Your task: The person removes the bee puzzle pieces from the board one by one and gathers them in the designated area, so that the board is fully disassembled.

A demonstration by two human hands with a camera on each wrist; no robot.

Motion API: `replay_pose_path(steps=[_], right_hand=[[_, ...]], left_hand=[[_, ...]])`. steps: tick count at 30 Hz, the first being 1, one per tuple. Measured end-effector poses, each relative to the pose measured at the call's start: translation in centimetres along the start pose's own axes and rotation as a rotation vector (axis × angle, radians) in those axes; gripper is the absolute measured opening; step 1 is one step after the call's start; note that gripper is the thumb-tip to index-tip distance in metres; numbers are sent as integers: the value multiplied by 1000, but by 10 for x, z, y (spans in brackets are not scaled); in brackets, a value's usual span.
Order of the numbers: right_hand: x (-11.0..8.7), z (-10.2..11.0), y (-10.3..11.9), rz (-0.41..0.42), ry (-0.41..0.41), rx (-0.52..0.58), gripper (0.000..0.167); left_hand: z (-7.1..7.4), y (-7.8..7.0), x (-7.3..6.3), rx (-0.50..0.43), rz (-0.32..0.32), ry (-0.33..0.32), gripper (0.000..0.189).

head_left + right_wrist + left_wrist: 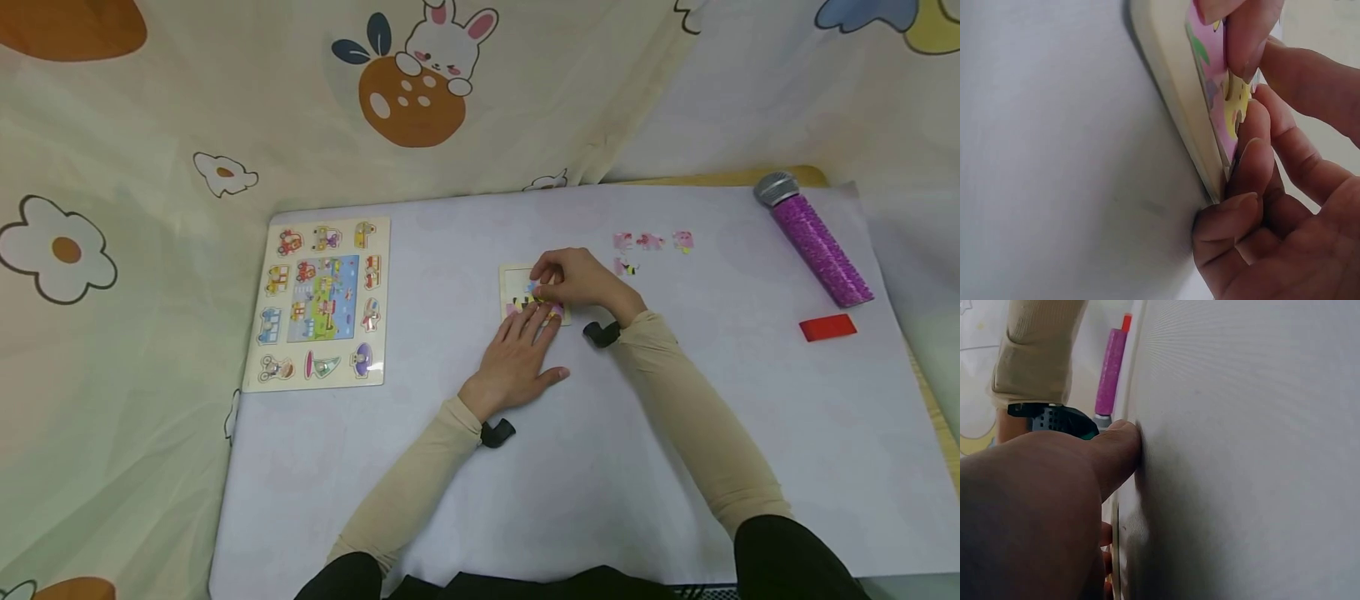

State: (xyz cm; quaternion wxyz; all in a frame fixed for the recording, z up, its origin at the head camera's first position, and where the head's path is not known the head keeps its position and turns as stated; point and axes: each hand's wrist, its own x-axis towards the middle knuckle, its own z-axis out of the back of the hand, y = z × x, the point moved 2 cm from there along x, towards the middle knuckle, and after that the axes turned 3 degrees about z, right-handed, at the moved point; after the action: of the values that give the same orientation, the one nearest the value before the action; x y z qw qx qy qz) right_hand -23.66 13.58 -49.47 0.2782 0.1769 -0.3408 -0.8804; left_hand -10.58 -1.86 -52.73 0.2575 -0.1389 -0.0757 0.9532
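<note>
A small jigsaw puzzle in a cream tray (505, 279) lies on the white table, part filled with pink and yellow pieces (1213, 69). My left hand (516, 358) rests flat at its near edge, fingers straight, with the fingertips on the pieces and the thumb spread to the side on the table. Above the tray's far right part, my right hand (577, 279) has its thumb and forefinger curled together, pinching what looks like a puzzle piece, mostly hidden by the fingers. The right wrist view shows curled fingers (1254, 165) against the tray's edge.
Several loose pink puzzle pieces (651, 242) lie beyond the right hand. A larger vehicle puzzle board (386, 304) is at the left. At the right are a glittery purple microphone (821, 250) and a red strip (827, 327). A printed curtain (300, 108) hangs behind the table.
</note>
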Motion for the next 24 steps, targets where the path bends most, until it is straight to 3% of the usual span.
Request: replay_pose_path(steps=[24], right_hand=[[-1,-2,9,-116,-59,20,28]], left_hand=[[1,0,-1,33,11,-38,80]])
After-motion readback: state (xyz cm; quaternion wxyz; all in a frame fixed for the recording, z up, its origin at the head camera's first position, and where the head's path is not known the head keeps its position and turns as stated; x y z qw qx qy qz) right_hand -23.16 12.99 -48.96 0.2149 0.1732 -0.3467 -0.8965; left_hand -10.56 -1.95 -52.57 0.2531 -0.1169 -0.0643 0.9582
